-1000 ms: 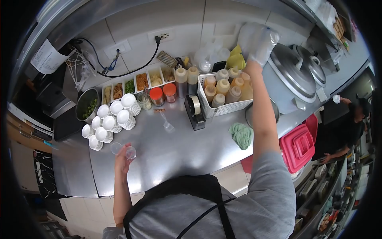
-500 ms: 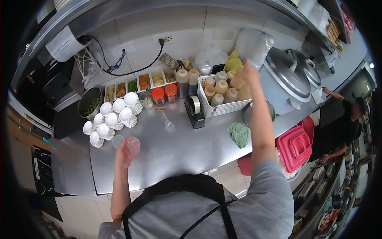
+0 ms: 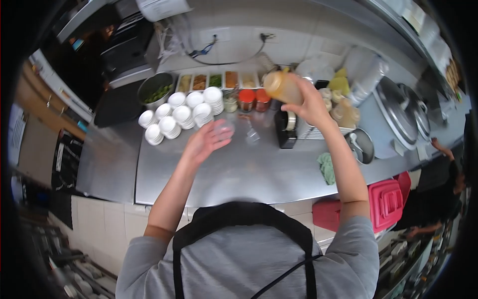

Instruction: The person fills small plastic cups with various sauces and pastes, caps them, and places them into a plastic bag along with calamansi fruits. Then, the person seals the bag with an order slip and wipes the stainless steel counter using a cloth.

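My right hand is wrapped round a squeeze bottle of yellow-brown sauce, tilted with its cap end to the left, above the tape dispenser. My left hand holds small clear plastic cups in its fingers, just in front of the stacks of white lidded cups. Behind the hands are jars with red lids and a row of ingredient trays. A clear plastic spoon lies on the steel counter.
A metal pot of green pieces stands at the back left. To the right are a white basket with bottles, a green cloth, a metal bowl, large lidded pots and a red bin. Another person stands far right.
My right hand has lifted the sauce bottle from the basket and moved left. My left hand has moved in toward the white cups with the clear cups. The view has shifted.
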Available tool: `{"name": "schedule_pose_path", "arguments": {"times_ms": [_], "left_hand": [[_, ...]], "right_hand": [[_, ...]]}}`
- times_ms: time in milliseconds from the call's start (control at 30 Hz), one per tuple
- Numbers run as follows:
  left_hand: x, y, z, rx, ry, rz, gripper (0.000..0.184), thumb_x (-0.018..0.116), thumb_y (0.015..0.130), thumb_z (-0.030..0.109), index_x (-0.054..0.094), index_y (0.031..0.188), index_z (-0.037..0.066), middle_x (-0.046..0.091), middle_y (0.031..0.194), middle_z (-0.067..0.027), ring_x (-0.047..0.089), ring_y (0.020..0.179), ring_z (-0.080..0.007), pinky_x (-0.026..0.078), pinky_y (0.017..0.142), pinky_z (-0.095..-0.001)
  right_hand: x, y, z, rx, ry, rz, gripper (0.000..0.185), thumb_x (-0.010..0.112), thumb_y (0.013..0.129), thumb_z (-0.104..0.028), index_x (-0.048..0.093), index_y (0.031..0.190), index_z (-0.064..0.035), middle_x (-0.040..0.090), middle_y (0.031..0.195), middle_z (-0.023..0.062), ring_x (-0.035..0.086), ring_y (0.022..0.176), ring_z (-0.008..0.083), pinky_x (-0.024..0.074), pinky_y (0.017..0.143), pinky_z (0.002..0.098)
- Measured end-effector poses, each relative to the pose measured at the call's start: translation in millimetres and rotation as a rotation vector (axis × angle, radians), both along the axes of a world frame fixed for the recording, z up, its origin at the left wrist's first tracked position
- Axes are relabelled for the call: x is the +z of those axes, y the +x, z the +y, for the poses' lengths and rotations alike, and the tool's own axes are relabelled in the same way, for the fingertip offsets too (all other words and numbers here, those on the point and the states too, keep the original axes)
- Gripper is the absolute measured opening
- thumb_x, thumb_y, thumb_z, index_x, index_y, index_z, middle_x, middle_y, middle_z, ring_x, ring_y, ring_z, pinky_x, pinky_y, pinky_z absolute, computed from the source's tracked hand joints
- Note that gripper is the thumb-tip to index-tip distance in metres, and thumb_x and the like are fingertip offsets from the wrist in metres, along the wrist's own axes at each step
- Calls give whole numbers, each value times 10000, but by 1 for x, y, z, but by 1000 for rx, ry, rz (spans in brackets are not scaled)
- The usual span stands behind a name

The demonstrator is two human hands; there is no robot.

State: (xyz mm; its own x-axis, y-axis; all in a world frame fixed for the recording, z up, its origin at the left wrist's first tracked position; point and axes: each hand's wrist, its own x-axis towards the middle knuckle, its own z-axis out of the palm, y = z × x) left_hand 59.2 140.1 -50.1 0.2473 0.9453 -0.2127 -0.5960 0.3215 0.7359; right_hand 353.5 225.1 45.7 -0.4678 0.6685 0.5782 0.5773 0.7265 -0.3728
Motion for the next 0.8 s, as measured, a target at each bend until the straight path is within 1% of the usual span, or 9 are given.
{"name": "schedule_pose_path", "arguments": {"times_ms": [67, 100, 167, 200, 267, 367, 500, 667, 800], "left_hand": [[11, 3, 1, -39, 12, 10, 488, 389, 908, 306, 340, 1243, -46, 477, 1154, -220, 482, 1092, -317, 416, 914, -408], [14, 3, 0, -22, 8, 12, 488, 389, 908, 306, 340, 1243, -46, 477, 1154, -220, 482, 1092, -317, 416, 914, -408], [18, 3, -3, -7, -24, 1, 477, 380, 913, 291, 332, 1242, -50, 477, 1138, -227, 484, 1087, -317, 421, 914, -410], [17, 2, -3, 2, -27, 1, 477, 380, 913, 291, 332, 1242, -50, 477, 1138, -227, 484, 1087, -317, 421, 914, -410], [13, 1, -4, 10, -2, -26, 487, 418, 900, 280, 334, 1233, -66, 477, 1119, -224, 507, 1049, -330, 451, 878, -409], [13, 0, -5, 16, 4, -28, 496, 426, 897, 276, 326, 1236, -72, 473, 1116, -220, 515, 1034, -324, 457, 873, -409], [13, 2, -5, 38, -14, -1, 499, 432, 896, 264, 318, 1237, -83, 462, 1128, -224, 521, 1022, -317, 463, 868, -410], [14, 6, -5, 24, -15, 0, 488, 422, 902, 259, 326, 1223, -95, 440, 1167, -237, 527, 1018, -301, 463, 867, -412], [17, 8, -4, 15, -6, 0, 477, 408, 907, 263, 336, 1214, -95, 451, 1156, -238, 529, 1016, -297, 466, 862, -409]], "right_hand": [[-1, -23, -16, -12, 56, -294, 747, 755, 545, -88, 430, 1217, -123, 516, 1058, 97, 474, 997, 280, 382, 857, 375], [-4, -31, -18, 5, 55, -291, 747, 755, 545, -88, 430, 1217, -123, 516, 1058, 97, 474, 997, 280, 382, 857, 375], [-10, -41, -22, 33, 294, -488, 649, 678, 591, -21, 466, 1188, -163, 523, 977, 73, 483, 932, 258, 389, 791, 367], [-12, -45, -22, 42, 293, -487, 649, 678, 591, -21, 466, 1188, -163, 523, 977, 73, 483, 932, 258, 389, 791, 367], [-13, -52, -22, 48, 462, -567, 581, 596, 614, 20, 505, 1150, -185, 526, 960, 65, 485, 911, 247, 389, 756, 361], [-10, -59, -26, 88, 489, -591, 545, 551, 615, 33, 535, 1111, -195, 529, 929, 64, 492, 888, 247, 395, 740, 354], [-12, -62, -27, 87, 475, -601, 531, 559, 604, 30, 553, 1085, -196, 534, 892, 58, 500, 856, 244, 402, 719, 342], [-6, -62, -29, 85, 475, -608, 479, 557, 603, 24, 580, 1029, -195, 526, 794, 42, 508, 777, 227, 403, 677, 329], [-2, -59, -29, 87, 468, -584, 475, 557, 600, 28, 581, 1021, -190, 523, 777, 39, 507, 758, 224, 401, 667, 328]]}}
